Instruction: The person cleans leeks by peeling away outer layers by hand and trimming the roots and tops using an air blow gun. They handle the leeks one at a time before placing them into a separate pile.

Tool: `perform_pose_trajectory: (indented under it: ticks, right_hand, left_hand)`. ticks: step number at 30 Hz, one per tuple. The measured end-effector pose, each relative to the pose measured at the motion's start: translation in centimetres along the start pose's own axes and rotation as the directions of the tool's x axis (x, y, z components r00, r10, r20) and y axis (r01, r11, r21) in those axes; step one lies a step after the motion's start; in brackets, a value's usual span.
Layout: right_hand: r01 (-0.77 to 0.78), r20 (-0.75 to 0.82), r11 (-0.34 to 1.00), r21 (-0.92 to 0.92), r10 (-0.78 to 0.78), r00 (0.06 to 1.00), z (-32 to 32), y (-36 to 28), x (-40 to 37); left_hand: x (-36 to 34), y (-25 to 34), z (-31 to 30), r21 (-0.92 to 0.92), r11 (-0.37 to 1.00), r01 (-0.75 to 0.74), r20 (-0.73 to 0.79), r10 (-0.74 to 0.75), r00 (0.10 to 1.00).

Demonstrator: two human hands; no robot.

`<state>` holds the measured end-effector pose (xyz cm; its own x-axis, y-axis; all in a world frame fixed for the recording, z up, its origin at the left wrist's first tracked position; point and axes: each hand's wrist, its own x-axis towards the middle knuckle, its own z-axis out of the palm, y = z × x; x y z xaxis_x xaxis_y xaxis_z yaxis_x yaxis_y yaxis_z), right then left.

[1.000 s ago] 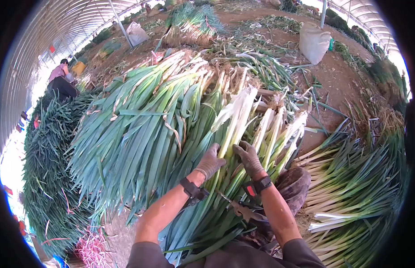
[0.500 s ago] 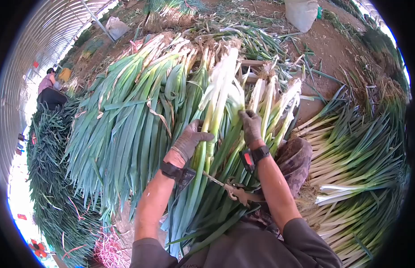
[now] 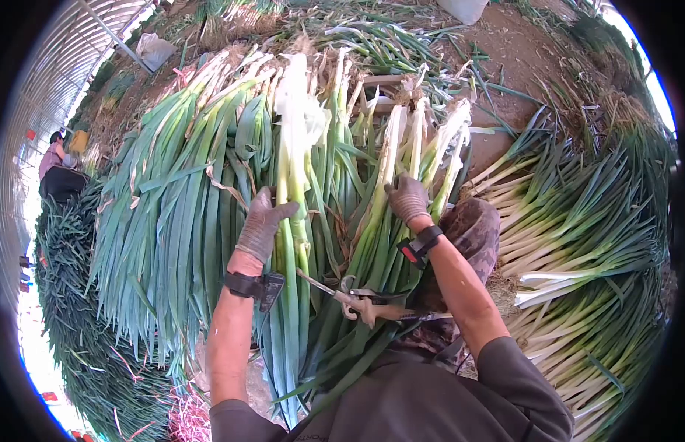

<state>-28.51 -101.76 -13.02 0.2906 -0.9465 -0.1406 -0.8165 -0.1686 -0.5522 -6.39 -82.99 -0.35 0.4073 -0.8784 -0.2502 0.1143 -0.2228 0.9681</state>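
My left hand (image 3: 263,225), in a grey glove, is closed around a small bunch of leeks (image 3: 292,140) with white stalks pointing away from me. Further right, my gloved right hand (image 3: 407,197) rests on a second bunch of leeks (image 3: 412,144) lying across my lap and grips its stalks. A pair of shears (image 3: 361,300) lies on the green leaves between my forearms. Both wrists carry black bands.
A big heap of untrimmed leeks (image 3: 173,191) fills the left. Trimmed leeks (image 3: 578,243) are stacked on the right. Bare soil (image 3: 526,51) with scattered leaves lies beyond. Another person (image 3: 56,158) crouches far left under the greenhouse roof.
My left hand has carried its bunch of leeks leftward, away from the bunch under my right hand. The camera has tilted further down, and the shears now show more plainly.
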Motion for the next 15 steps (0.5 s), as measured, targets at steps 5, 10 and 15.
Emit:
perform_pose_trajectory:
  ticks: [5, 10, 15]
  right_hand:
    - [0.048, 0.169, 0.987, -0.156, -0.021, 0.985, 0.4, -1.5, 0.5]
    - [0.061, 0.258, 0.953, -0.296, 0.018, 0.966, 0.7, -2.7, 1.6]
    - [-0.028, 0.267, 0.981, -0.191, 0.079, 0.960, -0.2, -3.4, 2.6]
  left_hand:
    - [1.6, -0.7, -0.7, 0.119, 0.992, -0.033, -0.071, 0.042, 0.997]
    - [2.0, -2.9, 0.8, 0.132, 0.991, 0.011, -0.056, -0.004, 0.998]
    - [2.3, -3.4, 1.1, 0.154, 0.988, 0.008, -0.004, -0.007, 1.000]
